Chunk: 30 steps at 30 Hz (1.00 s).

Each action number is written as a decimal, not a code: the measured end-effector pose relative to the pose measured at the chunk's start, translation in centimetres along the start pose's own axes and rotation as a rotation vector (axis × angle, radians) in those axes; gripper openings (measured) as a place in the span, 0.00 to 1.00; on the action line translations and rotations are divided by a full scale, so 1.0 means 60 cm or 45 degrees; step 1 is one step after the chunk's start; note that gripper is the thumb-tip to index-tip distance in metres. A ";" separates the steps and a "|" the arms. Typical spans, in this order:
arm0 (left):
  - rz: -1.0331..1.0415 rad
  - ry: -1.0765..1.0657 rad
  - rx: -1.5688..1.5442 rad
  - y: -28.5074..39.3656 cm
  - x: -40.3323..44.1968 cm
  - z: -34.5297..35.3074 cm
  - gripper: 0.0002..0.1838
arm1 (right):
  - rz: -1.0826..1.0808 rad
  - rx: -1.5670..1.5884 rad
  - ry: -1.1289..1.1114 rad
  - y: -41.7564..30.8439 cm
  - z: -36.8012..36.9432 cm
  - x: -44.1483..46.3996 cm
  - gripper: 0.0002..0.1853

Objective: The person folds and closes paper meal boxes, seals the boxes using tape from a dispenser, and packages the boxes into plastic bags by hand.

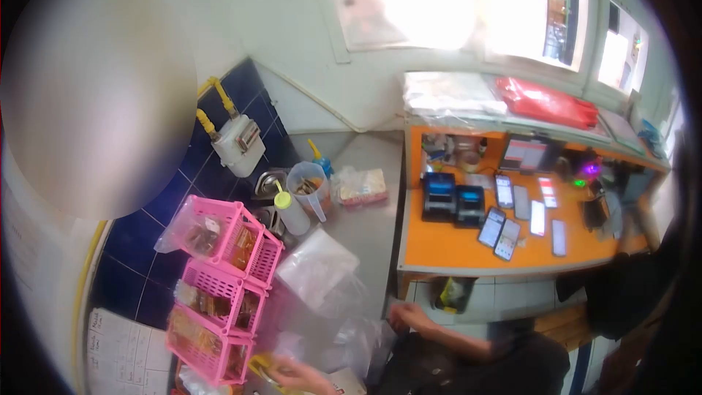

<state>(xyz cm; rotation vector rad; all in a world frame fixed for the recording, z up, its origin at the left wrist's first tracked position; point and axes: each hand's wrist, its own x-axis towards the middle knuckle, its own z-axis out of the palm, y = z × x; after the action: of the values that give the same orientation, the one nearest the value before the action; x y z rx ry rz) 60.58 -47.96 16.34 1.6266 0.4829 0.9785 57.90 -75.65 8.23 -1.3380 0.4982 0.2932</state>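
At the bottom edge, my left hand [296,376] is closed on a yellow object [260,366] beside the lowest pink basket; its kind is unclear. My right hand [409,317] is over the right side of the grey counter, its fingers curled and blurred. A crumpled clear plastic bag [360,340] lies next to it; I cannot make out what is in those fingers. Pink baskets [235,289] hold packets and bags along the tiled wall. A stack of clear plastic bags [319,260] rests on the counter between the baskets and my right hand.
A white squeeze bottle [292,213], a plastic jug [308,186] and a wrapped pack [363,189] stand farther back. Several phones [537,217] and two black devices [439,201] sit on an orange desk [439,249]. A person in dark clothes [629,285] is at right.
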 end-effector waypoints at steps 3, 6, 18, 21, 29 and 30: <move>0.156 -0.904 -0.023 0.095 -0.108 0.039 0.12 | 0.388 0.487 -0.575 -0.087 0.046 -0.087 0.27; 0.492 -1.156 0.059 0.029 -0.169 0.069 0.12 | 0.320 0.593 -0.765 -0.090 0.080 -0.056 0.29; -0.196 -1.488 0.106 0.047 -0.119 0.018 0.15 | -0.313 -0.270 -0.110 -0.029 0.081 0.001 0.21; -0.008 -1.128 0.122 0.061 -0.072 0.027 0.17 | -0.311 -0.431 -0.409 -0.075 0.050 0.000 0.20; -0.778 -1.703 -0.323 -0.109 -0.046 0.065 0.32 | -0.103 -0.041 -0.488 -0.186 0.007 -0.100 0.18; -0.792 -1.719 -0.326 -0.091 -0.048 0.057 0.28 | -0.091 -0.034 -0.310 -0.179 -0.006 -0.090 0.16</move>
<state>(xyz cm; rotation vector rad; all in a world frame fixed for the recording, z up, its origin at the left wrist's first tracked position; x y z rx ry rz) 62.62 -50.54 10.12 1.3968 -0.1012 -0.5590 58.34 -77.89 20.02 -1.3218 0.2429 0.3988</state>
